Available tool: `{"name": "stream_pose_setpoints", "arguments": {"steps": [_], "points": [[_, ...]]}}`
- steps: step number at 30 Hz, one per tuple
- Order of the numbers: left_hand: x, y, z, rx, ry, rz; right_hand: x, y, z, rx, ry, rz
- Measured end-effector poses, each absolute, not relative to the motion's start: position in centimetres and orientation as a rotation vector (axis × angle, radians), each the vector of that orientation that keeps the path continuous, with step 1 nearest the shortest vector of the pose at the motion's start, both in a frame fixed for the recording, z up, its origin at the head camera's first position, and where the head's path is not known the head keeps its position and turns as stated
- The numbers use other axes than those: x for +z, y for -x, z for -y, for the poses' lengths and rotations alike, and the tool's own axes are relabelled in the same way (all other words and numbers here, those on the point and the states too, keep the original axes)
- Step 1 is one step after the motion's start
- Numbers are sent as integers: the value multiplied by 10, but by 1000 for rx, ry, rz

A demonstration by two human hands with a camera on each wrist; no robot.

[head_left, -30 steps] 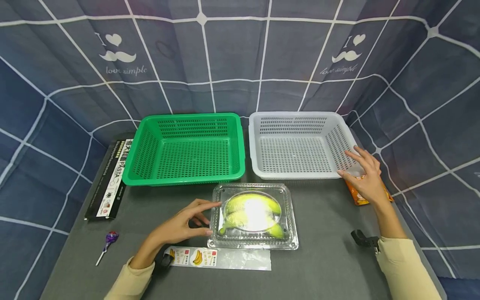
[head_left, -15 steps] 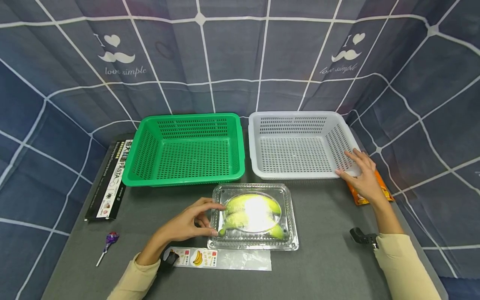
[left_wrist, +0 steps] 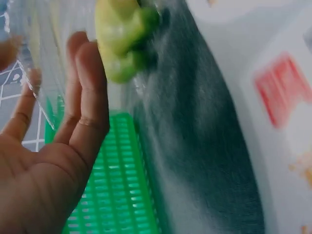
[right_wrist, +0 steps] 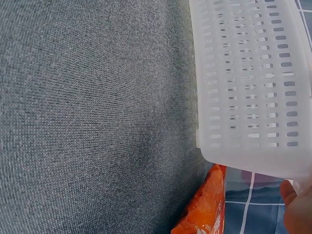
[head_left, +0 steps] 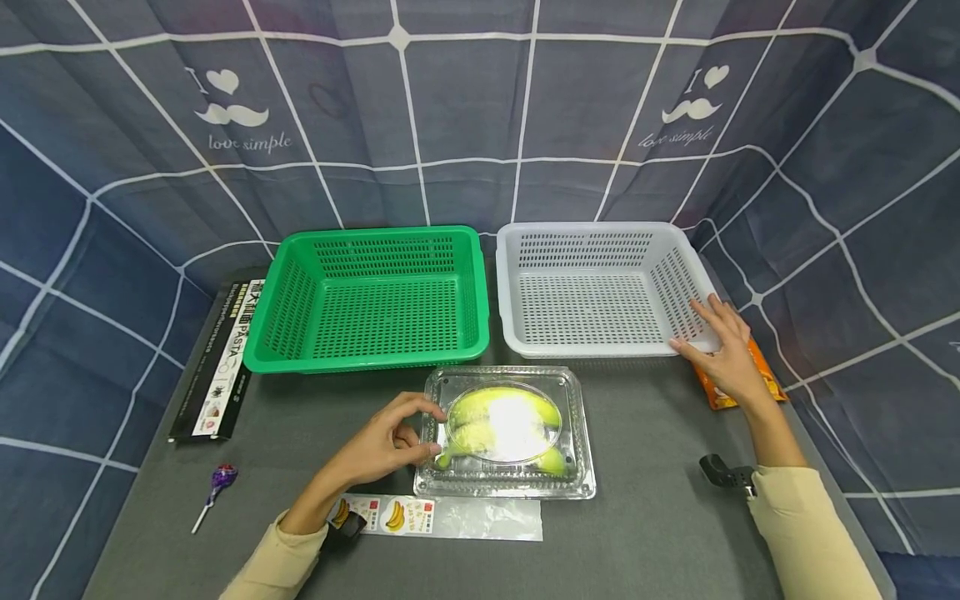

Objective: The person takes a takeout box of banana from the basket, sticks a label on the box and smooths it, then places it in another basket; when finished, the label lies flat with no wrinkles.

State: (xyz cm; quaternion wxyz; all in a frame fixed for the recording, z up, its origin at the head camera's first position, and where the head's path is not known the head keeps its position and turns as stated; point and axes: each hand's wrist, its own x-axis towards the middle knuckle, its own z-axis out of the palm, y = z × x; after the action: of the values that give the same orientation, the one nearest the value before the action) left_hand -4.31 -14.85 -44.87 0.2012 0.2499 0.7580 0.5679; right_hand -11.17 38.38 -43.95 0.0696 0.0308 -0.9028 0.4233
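Note:
A clear plastic clamshell box (head_left: 573, 492) with yellow-green bananas (head_left: 465, 408) inside lies in the middle of the table; glare hides part of its lid. My left hand (head_left: 382, 442) is at the box's left edge, thumb and index finger apart at the lid. Close up in the left wrist view, the fingers (left_wrist: 90, 102) look fairly straight beside the clear plastic. Over the front right corner of the white basket (head_left: 585, 350) rests my right hand (head_left: 723, 354), fingers spread. Just beneath this hand lies an orange packet (head_left: 765, 371), partly covered by it.
A green basket (head_left: 367, 362) stands left of the white one. Farther left lie a black pasta box (head_left: 225, 367) and a purple lollipop (head_left: 222, 477). A strip of banana stickers (head_left: 405, 515) lies in front of the clear box. Tiled-pattern cloth surrounds the table.
My left hand has shifted a little right over the clear box's edge, its index finger bending more. The right hand has slid slightly left on the white basket's corner, exposing more of the orange packet.

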Motion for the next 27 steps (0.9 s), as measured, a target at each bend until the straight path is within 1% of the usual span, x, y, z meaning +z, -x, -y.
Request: {"name": "stream_pose_setpoints", "arguments": {"steps": [10, 18, 23, 27], "points": [[-429, 38, 151, 1669, -720, -2028, -439, 112, -384, 1281, -74, 2723], [-410, 40, 153, 1637, -765, -1984, -439, 112, -384, 1274, -72, 2715], [-388, 53, 151, 1614, -823, -1962, -440, 112, -384, 1269, -70, 2712], [-363, 73, 146, 1603, -846, -1934, -442, 112, -386, 1277, -74, 2720]]}}
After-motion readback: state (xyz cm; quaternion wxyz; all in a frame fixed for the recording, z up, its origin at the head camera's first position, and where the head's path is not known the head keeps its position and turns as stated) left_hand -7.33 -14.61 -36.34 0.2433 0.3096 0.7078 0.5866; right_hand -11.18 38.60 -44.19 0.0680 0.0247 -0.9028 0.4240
